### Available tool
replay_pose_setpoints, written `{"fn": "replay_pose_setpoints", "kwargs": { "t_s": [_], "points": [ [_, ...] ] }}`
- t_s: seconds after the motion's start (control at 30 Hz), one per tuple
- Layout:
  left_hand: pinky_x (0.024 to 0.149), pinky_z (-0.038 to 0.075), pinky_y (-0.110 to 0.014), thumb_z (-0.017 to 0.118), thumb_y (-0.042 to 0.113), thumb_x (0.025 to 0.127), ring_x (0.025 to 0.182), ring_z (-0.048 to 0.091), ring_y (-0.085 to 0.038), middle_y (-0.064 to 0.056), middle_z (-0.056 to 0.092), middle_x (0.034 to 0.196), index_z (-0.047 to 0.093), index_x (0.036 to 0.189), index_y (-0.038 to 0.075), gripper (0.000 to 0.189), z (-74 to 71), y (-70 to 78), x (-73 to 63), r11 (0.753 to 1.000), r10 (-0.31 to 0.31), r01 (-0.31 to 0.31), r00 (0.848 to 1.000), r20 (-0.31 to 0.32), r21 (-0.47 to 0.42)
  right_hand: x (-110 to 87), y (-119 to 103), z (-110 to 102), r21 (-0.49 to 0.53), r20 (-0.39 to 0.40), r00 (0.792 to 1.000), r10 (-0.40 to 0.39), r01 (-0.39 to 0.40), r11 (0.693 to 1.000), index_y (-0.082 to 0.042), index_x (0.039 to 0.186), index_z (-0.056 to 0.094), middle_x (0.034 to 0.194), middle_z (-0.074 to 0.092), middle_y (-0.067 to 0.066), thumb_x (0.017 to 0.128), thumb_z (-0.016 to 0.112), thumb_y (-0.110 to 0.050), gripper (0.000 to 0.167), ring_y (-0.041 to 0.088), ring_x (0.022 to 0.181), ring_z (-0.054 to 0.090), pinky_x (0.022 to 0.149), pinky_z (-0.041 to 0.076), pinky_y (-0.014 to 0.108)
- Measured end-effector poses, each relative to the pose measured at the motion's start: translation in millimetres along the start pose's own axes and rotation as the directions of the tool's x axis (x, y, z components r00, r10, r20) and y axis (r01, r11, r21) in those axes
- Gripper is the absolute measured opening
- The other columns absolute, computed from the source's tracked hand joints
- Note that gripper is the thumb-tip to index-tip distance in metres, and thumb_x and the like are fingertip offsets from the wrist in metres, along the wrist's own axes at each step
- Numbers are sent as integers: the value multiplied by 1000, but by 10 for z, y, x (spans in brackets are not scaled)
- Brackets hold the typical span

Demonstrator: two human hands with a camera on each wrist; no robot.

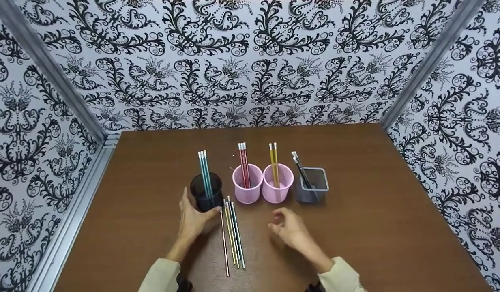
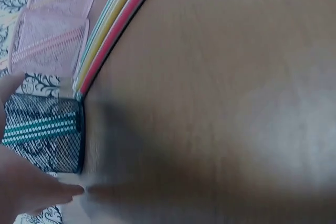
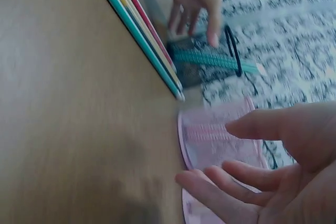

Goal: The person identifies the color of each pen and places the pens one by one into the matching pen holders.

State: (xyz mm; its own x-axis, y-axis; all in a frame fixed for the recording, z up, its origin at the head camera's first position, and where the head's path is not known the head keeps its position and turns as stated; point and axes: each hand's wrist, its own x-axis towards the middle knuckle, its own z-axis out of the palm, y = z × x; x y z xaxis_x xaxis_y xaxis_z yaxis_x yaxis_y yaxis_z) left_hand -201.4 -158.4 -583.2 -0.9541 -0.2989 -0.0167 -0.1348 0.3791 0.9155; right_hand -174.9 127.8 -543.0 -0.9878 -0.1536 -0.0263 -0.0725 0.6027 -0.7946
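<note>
My left hand (image 1: 192, 219) is spread beside a black mesh pencil cup (image 1: 215, 201), thumb toward its near right side and fingers along its left. Contact with the cup is unclear. Teal pencils (image 1: 205, 174) stand in that cup. Just right of the thumb, several loose pencils (image 1: 234, 233) lie side by side on the table; red, yellow and teal ones show in the right wrist view. My right hand (image 1: 291, 229) hovers in front of the pink cups with loosely bent fingers and holds nothing.
Two pink mesh cups stand side by side: the left one (image 1: 247, 196) has red pencils, the right one (image 1: 275, 196) yellow. Beside them, a dark square mesh holder (image 1: 319, 184) contains black pencils. Patterned walls (image 1: 250, 81) enclose the brown table (image 1: 367, 227).
</note>
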Motion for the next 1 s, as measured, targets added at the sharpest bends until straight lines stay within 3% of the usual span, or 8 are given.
{"fn": "replay_pose_setpoints", "kwargs": {
  "t_s": [0.2,0.4,0.53,0.8,0.93,1.0],
  "points": [
    [121,22,-61,93,34,66,150,20,-47,-30,14,161,0,160,5,135,-33,-22,151,998,64,-64,993,95,-10,22,-135,254,5,2,998,-62,62,998,6,119,60,108,66,20,82,74,-2,40,22,81,68,72,57,27],
    [125,15,-55,92,23,69,154,15,-41,-27,12,165,-4,160,5,133,-48,-114,257,986,110,-88,982,156,-143,65,-307,558,-63,47,999,-18,21,998,2,123,59,113,62,14,79,73,-2,46,25,96,63,86,56,41],
    [125,16,-55,91,14,69,151,23,-39,-26,20,163,2,159,3,127,-15,-159,306,976,127,-90,976,178,-200,108,-342,777,-94,55,998,-12,17,995,1,122,59,115,60,12,79,73,-3,45,29,108,61,96,53,47],
    [121,24,-52,92,9,65,140,39,-38,-27,40,152,21,152,-2,113,93,-153,357,960,181,-150,977,112,-238,205,-324,992,-165,18,1000,-18,21,986,-1,121,59,121,56,16,80,71,-2,43,39,107,62,89,54,57],
    [119,28,-50,93,9,63,135,44,-38,-27,44,145,27,147,-4,107,106,-157,379,970,168,-150,982,81,-193,226,-305,1000,-185,30,1000,1,4,983,-2,120,58,124,56,20,77,70,1,45,45,107,61,87,53,61],
    [118,31,-50,94,11,62,132,47,-38,-27,46,142,29,144,-5,105,101,-161,391,975,168,-153,983,77,-163,236,-302,1000,-192,44,999,10,-1,981,0,122,57,129,55,24,76,69,3,47,47,112,59,91,52,62]
  ]
}}
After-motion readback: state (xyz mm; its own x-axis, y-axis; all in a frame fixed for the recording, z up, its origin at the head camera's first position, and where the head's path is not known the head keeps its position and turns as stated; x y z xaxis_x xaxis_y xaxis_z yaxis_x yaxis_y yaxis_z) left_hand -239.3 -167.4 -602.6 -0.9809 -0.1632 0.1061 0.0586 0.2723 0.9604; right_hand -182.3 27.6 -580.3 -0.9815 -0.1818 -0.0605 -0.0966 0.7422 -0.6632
